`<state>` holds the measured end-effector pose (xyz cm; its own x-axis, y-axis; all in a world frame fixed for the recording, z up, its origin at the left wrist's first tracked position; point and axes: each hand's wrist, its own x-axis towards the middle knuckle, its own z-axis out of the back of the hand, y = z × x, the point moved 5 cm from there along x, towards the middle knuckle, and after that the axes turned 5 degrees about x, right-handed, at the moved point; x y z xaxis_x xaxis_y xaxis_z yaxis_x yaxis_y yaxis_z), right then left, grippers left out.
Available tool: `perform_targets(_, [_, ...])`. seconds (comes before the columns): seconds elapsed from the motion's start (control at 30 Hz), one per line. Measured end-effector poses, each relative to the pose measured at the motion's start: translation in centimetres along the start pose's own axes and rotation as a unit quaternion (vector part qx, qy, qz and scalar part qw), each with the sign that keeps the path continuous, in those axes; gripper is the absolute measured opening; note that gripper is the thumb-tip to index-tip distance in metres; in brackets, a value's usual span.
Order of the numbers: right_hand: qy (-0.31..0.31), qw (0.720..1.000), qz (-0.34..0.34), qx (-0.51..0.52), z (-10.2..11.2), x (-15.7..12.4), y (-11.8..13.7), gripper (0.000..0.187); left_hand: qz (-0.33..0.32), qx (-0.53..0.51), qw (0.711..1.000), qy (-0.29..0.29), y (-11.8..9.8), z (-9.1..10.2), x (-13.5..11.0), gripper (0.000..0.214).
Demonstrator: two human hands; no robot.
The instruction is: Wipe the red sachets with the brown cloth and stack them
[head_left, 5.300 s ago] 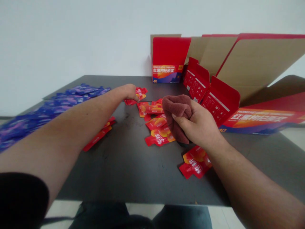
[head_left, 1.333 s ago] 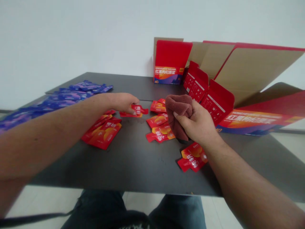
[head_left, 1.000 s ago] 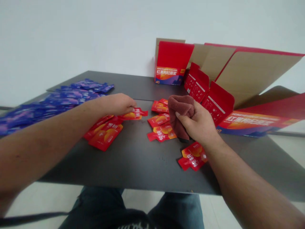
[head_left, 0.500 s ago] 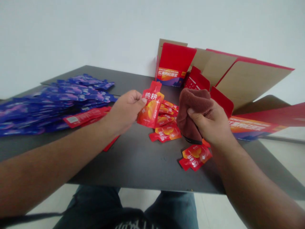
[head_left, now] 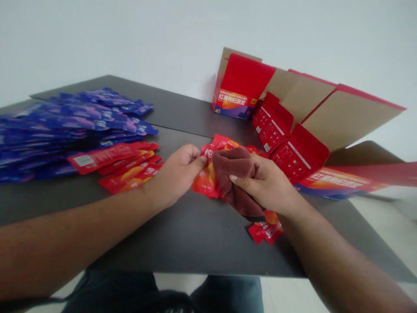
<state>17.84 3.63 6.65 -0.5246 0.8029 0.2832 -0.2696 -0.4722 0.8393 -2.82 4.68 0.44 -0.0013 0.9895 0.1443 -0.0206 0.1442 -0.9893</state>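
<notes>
Red pouch [head_left: 203, 182] & maroon cloth [head_left: 236, 167] had met since 0.5 s earlier, lower over the table [head_left: 182, 234].
L hand [head_left: 177, 174] pinched the pouch's top edge, in front of the red carton [head_left: 233, 89]; R hand [head_left: 263, 184] clutched the cloth, pressed on the pouch. Prob. the wiping step; next calls for a steady L pinch while the cloth rubs.

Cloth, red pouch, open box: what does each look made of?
The cloth, bunched in the right hand: soft napped fabric, probably terry or microfibre; matte, fuzzy, thick folds. The red pouch, pinched by the left hand: thin plastic or foil laminate, judging by its glossy, creased printed face. The open box: cardboard, raw brown inside, red print outside.
</notes>
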Motion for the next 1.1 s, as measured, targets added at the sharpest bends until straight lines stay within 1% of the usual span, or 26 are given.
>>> perform_targets(0.07, [-0.002,1.0,-0.005,0.013,-0.1,-0.3,-0.6,0.039,-0.009,0.046,0.999,0.015,0.1,0.1,0.0,0.025])
perform_targets(0.17, [-0.001,1.0,-0.005,0.018,-0.4,-0.5,-0.8,0.04,-0.014,0.12,0.992,0.039,0.1,0.2,-0.1,0.025])
perform_targets(0.33, [0.017,1.0,-0.005,0.018,-0.7,-0.6,-0.7,0.041,-0.031,0.171,0.984,0.04,-0.6,0.2,-0.3,0.026])
perform_targets(0.43, [0.012,0.999,-0.009,0.038,-0.4,-0.8,-1.3,0.039,-0.032,0.154,0.987,0.04,-0.4,0.2,-0.4,0.027])
perform_targets(0.6, [-0.022,0.993,-0.088,0.075,0.2,-1.2,-2.9,0.027,-0.026,0.108,0.992,0.053,0.1,0.2,-0.4,0.029])
perform_targets(0.7, [-0.026,0.987,-0.12,0.105,0.0,-1.2,-3.0,0.028,-0.023,0.11,0.992,0.065,-0.1,0.1,-0.5,0.028])
perform_targets(0.87, [-0.024,0.983,-0.142,0.113,-0.1,-1.1,-2.9,0.031,-0.026,0.134,0.988,0.072,-0.5,0.2,-0.6,0.029])
perform_targets(1.0, [-0.016,0.987,-0.14,0.074,-0.1,-1.2,-3.0,0.026,-0.016,0.137,0.988,0.07,0.0,0.2,-0.5,0.03])
perform_targets(1.1, [-0.012,0.997,-0.08,0.009,-0.1,-1.0,-1.8,0.025,-0.01,0.111,0.992,0.056,0.5,0.1,-0.4,0.03])
